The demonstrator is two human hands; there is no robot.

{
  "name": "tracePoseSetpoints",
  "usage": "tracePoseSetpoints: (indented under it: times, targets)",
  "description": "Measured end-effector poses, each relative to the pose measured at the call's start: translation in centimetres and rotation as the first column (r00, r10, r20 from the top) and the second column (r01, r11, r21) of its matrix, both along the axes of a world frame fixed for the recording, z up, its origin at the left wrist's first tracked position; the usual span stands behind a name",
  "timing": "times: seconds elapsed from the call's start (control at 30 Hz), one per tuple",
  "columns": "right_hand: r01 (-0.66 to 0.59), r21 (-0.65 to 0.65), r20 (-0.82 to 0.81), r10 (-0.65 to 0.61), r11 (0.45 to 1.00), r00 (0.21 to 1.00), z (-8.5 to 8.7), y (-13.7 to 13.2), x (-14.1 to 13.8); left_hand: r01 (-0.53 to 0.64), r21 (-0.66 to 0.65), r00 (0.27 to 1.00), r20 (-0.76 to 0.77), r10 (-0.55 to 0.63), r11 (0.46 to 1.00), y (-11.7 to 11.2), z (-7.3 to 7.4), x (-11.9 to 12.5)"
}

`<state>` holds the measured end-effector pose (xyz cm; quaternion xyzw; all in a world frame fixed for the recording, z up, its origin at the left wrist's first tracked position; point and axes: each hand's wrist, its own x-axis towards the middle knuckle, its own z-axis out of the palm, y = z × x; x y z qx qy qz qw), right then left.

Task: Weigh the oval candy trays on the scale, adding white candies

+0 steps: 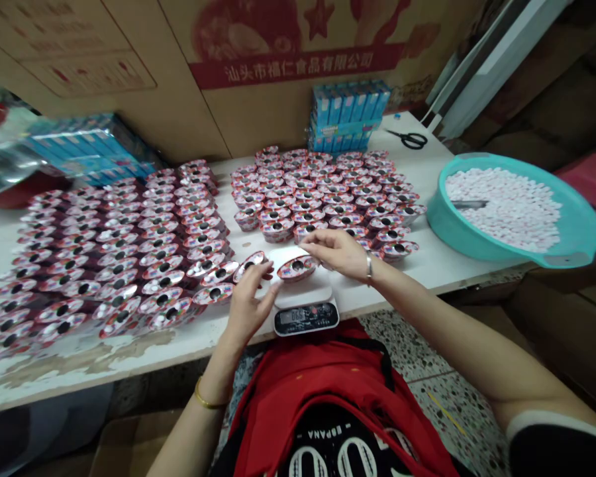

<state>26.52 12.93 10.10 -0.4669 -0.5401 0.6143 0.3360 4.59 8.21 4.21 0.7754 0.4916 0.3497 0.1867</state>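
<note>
The small oval container (297,267) sits here on the white platform of the kitchen scale (322,291), its dark opening facing up, and for a true reading it wants to stand free, nothing leaning on it. In comes the right hand (340,252) from one side, thumb and index drawn nearly together at the far edge; whether they pinch anything, or touch the container, I can't tell. Opposite, the left hand (248,305) is half open, thumb apart from curled fingers, no grip showing, close to a neighbouring container (251,260); contact there is unclear. The careful play, I'd judge: both hands clear, a moment's pause, then read the display (300,318), whose digits are too soft for me to call. Light fingers matter, since a nudge could tip such a narrow thing. Crowding both sides, the left block (161,266) and right block (308,216) of matching containers leave little elbow room. Off to the right, the turquoise basin (442,228) holds pale pieces (506,205) and a metal scoop (469,205), within easy reach.
</note>
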Motion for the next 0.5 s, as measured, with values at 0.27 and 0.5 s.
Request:
tracePoseSetpoints:
  times: [0.27,0.5]
  targets:
    - [0.081,-0.374,-0.176,-0.157,0.924,0.972,-0.6,-5.2,4.0,0.153,-0.053,0.902,-0.4,-0.161,0.987,4.0,3.5,2.8]
    - [0.297,-0.511,-0.154,-0.426,0.807,0.892,-2.8,-8.9,6.5,-0.101,0.016,0.889,-0.447,0.097,0.995,10.0,8.0,-4.8]
